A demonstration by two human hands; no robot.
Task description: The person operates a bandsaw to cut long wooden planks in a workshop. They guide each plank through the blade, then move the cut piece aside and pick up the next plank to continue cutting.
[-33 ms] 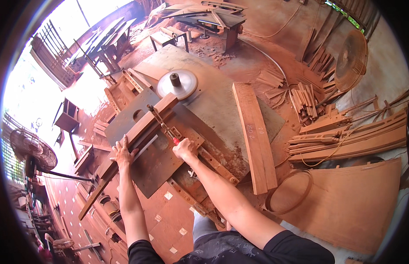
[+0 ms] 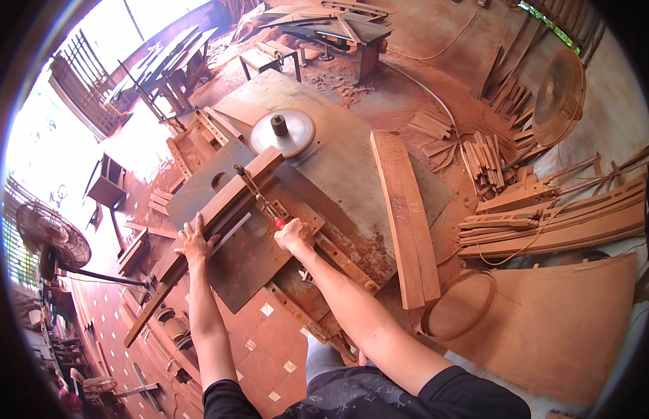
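Note:
My left hand [image 2: 196, 244] lies on a long wooden board [image 2: 226, 199], its fingers spread across the top face. My right hand [image 2: 294, 237] is closed round the red handle of a metal toggle clamp [image 2: 259, 193]. The clamp's arm reaches over the board, and its far end sits on the wood. Board and clamp rest on a dark flat plate [image 2: 233, 276] with a pale slot in it. Just beyond the board's far end, a round pale disc [image 2: 296, 134] surrounds a dark spindle [image 2: 278, 126]; its surface looks smeared, as if spinning.
Thick marked timbers [image 2: 404, 216] lie along the right side of the machine table [image 2: 345, 153]. Stacked wood strips [image 2: 485, 160] and curved pieces [image 2: 562, 223] stand farther right. Fans stand at the left [image 2: 52, 237] and right [image 2: 560, 98]. Sawdust covers much of the floor.

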